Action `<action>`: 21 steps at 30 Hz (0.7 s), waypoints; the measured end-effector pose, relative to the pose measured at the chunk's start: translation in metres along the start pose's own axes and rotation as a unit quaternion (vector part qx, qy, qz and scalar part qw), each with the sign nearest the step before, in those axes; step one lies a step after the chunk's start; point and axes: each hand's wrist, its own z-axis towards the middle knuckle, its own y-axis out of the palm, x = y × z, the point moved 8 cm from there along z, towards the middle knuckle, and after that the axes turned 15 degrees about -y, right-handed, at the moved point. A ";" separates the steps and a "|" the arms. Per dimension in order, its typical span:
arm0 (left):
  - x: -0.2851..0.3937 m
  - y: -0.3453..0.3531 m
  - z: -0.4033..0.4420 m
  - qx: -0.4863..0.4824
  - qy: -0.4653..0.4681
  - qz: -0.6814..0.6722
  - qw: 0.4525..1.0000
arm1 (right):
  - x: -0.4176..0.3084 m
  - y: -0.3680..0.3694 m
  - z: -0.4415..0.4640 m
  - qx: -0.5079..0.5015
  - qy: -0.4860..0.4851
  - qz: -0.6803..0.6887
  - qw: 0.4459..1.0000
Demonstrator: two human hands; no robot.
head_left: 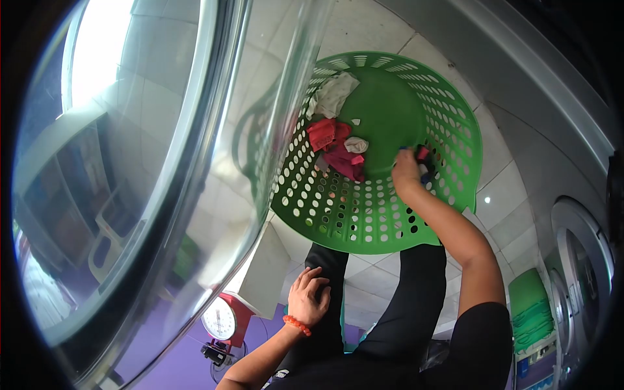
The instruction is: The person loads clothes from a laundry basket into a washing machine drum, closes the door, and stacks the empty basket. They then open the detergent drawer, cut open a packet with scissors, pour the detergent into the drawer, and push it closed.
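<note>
A large green perforated basket [396, 97] stands on the tiled floor. Inside it, on the left, lie a white cloth [335, 93], a red cloth [322, 134], a dark pink cloth [343, 161] and a small light bundle [355, 145]. My right hand [407, 170] reaches down inside the basket, its fingers closed at a dark bundle [426, 166] with a red patch, on the right side. My left hand [308, 298], with an orange bead bracelet, rests on my left leg, holding nothing, its fingers partly bent and apart.
A round transparent door [224, 188] fills the left side. A red scale [237, 318] with a white dial is below it. Front-loading machines [582, 250] stand at the right, near green folded items [531, 312]. A grey machine edge [520, 58] runs along the upper right.
</note>
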 end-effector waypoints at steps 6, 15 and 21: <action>0.002 -0.002 0.001 -0.002 -0.006 0.004 1.000 | -0.134 0.008 0.083 0.137 -0.277 -0.101 0.946; 0.000 -0.003 0.003 0.005 -0.012 -0.008 1.000 | -0.104 -0.031 0.099 0.222 -0.262 0.321 0.883; -0.001 -0.003 0.003 0.009 -0.006 0.000 1.000 | -0.012 -0.103 0.092 0.499 -0.027 0.625 0.599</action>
